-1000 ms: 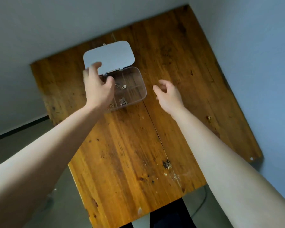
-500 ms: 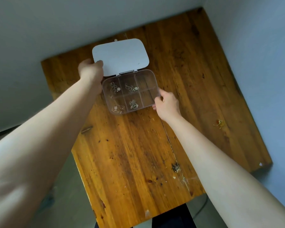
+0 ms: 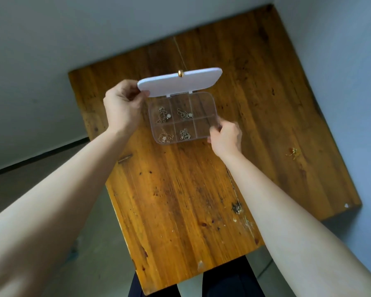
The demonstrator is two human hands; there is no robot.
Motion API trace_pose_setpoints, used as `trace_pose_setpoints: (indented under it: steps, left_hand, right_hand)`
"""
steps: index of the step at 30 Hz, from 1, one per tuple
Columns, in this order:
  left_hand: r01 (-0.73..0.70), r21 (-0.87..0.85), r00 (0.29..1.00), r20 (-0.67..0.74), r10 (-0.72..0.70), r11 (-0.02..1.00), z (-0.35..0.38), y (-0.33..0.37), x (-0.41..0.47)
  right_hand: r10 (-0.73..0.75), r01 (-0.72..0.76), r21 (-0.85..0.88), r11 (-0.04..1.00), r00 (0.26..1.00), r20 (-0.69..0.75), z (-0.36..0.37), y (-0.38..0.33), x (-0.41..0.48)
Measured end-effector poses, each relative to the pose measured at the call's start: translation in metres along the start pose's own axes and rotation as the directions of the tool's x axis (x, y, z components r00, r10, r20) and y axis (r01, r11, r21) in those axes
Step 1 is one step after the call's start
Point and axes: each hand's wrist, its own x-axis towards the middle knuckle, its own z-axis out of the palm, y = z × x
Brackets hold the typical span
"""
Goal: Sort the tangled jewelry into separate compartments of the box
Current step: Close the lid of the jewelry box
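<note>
— What does the head camera show of your hands?

— My left hand (image 3: 122, 110) is closed on the left end of the white lid (image 3: 180, 82), fingers pinching its edge, so the lid stands part-way up on its hinge. My right hand (image 3: 225, 137) grips the right end of the clear box (image 3: 204, 101), thumb and fingers closed on the wall. The box lies on the wooden table (image 3: 180, 189), near the far edge.

— And the jewelry?

— Four pieces sit one to a compartment: top-left piece (image 3: 163, 115), top-middle piece (image 3: 184, 114), bottom-left piece (image 3: 165, 136), bottom-middle piece (image 3: 184, 133). The two right-hand compartments look empty. Out on the table, well apart to the right, lies a small gold piece (image 3: 292, 152); whether it is jewelry to be sorted I can't tell for sure.

— So which step is this?

— I'd judge the sorting is nearly through and I'm handling the lid, opening or shutting I can't say.

— What does the next move call for?

— If that gold piece belongs, the lid should stay up, my right hand lets go, reaches right, and drops the piece in an empty right-hand compartment. Otherwise, swing the lid down while holding the base steady so nothing jumps compartments.
</note>
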Motion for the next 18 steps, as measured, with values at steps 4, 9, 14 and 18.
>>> trace_pose_setpoints:
  steps: [4, 9, 14, 18]
  left_hand:
    - [-0.282, 0.205, 0.959, 0.101, 0.266, 0.937, -0.013, -0.016, -0.027]
    - [-0.458, 0.385, 0.882, 0.305, 0.358, 0.801, -0.018, -0.032, -0.052]
    - [-0.402, 0.457, 0.895, 0.381, 0.235, 0.793, -0.012, -0.036, -0.075]
    - [-0.019, 0.344, 0.964, 0.255, -0.074, 0.939, 0.009, -0.026, -0.099]
  right_hand:
    - [0.053, -0.074, 0.25, 0.965, 0.994, 0.092, -0.011, 0.005, -0.005]
    - [0.124, -0.136, 0.375, 0.917, 0.991, 0.057, -0.022, 0.008, -0.008]
    - [0.063, -0.085, 0.393, 0.916, 0.996, 0.069, -0.021, 0.011, -0.016]
    - [0.029, -0.059, 0.414, 0.908, 0.997, 0.077, -0.015, 0.014, -0.021]
